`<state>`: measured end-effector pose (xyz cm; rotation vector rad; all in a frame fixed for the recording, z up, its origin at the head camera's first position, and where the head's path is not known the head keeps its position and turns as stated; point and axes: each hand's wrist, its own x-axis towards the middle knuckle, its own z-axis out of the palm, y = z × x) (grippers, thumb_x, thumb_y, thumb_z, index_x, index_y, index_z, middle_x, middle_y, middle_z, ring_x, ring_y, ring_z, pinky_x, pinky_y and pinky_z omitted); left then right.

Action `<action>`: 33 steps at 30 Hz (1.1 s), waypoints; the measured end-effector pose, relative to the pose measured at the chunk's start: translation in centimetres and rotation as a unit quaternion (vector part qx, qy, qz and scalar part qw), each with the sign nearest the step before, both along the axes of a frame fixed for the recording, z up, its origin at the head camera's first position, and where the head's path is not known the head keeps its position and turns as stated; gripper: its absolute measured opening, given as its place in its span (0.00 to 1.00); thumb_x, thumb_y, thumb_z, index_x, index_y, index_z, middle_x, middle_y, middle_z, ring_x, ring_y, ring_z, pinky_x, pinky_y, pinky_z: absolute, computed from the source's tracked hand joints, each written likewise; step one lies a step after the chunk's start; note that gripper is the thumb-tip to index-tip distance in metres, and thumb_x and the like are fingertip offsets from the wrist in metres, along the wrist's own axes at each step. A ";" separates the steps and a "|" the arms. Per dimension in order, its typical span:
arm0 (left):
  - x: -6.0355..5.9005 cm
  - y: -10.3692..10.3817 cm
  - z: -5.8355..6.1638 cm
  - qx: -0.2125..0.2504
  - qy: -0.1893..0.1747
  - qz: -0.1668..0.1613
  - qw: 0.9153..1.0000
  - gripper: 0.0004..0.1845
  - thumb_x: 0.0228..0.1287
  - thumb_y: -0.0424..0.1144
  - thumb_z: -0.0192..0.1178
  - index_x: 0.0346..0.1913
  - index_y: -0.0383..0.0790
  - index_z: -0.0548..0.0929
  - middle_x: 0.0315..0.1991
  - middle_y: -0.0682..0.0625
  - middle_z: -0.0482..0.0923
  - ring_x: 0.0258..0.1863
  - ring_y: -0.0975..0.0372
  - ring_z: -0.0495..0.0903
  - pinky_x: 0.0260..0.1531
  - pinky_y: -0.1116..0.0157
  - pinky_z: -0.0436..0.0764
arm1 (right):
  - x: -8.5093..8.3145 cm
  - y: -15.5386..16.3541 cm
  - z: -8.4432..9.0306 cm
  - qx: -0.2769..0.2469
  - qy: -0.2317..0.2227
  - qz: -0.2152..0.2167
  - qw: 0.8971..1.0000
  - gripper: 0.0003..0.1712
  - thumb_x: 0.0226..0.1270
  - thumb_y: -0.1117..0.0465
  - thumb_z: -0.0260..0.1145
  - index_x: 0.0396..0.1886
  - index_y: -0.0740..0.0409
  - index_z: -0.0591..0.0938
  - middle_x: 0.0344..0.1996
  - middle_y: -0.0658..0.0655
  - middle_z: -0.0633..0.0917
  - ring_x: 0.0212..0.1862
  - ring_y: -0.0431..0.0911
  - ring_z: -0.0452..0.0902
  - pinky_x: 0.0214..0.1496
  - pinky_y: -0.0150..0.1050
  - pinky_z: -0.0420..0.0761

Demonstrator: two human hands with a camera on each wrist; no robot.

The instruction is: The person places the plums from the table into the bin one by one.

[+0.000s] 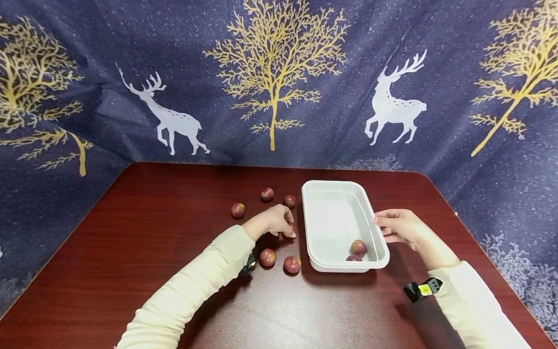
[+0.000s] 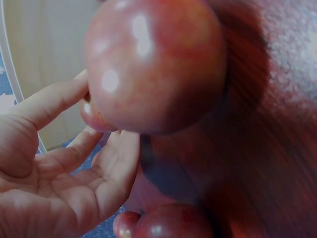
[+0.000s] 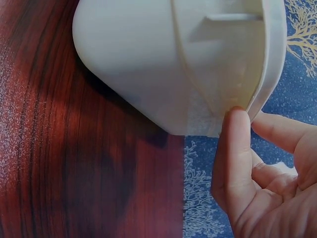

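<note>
Centre of frame: my left hand (image 1: 275,220) pinches a small, round, red-purple fruit (image 2: 94,120) between thumb and fingertips, just left of the white rectangular plastic tub (image 1: 333,213). Right of centre: my right hand (image 1: 398,226) grips the tub's right rim, thumb and fingers nearly together, probably to steady it. Three loose fruits (image 1: 267,194) lie above the left hand on the dark red-brown wooden table (image 1: 174,208), two more (image 1: 292,264) below it; their nearness presumably shortens my reach. Two inside fruits (image 1: 359,247) rest at the tub's lower right.
</note>
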<state>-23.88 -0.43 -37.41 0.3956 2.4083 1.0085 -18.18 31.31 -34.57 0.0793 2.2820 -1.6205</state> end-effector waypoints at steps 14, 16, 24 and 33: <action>-0.1 -1.2 0.6 0.075 -0.073 0.011 0.994 0.18 0.50 0.31 0.67 0.46 0.32 0.76 0.30 0.50 0.78 0.34 0.60 0.77 0.34 0.63 0.83 | 0.0 -0.1 0.2 0.006 -0.002 0.001 1.000 0.30 0.68 0.62 0.58 0.59 0.84 0.64 0.27 0.45 0.84 0.30 0.37 0.82 0.36 0.35 0.85; -0.3 -1.3 0.7 0.086 -0.084 0.011 0.993 0.19 0.51 0.31 0.67 0.47 0.32 0.76 0.30 0.50 0.78 0.34 0.61 0.77 0.34 0.64 0.83 | 0.1 -0.1 0.2 0.006 -0.002 -0.002 1.000 0.30 0.68 0.62 0.58 0.59 0.84 0.64 0.27 0.45 0.84 0.30 0.37 0.82 0.36 0.35 0.85; -0.8 -2.0 1.9 0.121 -0.127 0.011 0.984 0.20 0.55 0.34 0.65 0.51 0.34 0.75 0.36 0.48 0.80 0.38 0.61 0.80 0.41 0.62 0.83 | 0.1 -0.1 0.2 0.003 -0.003 0.001 1.000 0.30 0.69 0.62 0.57 0.59 0.84 0.63 0.27 0.45 0.85 0.30 0.37 0.83 0.36 0.36 0.85; -1.4 -2.6 3.3 0.168 -0.164 0.017 0.972 0.19 0.58 0.33 0.63 0.53 0.34 0.74 0.40 0.49 0.83 0.41 0.60 0.82 0.46 0.60 0.82 | 0.1 -0.2 0.2 0.008 -0.002 0.001 1.000 0.30 0.69 0.62 0.57 0.59 0.84 0.62 0.27 0.45 0.84 0.29 0.37 0.82 0.36 0.35 0.85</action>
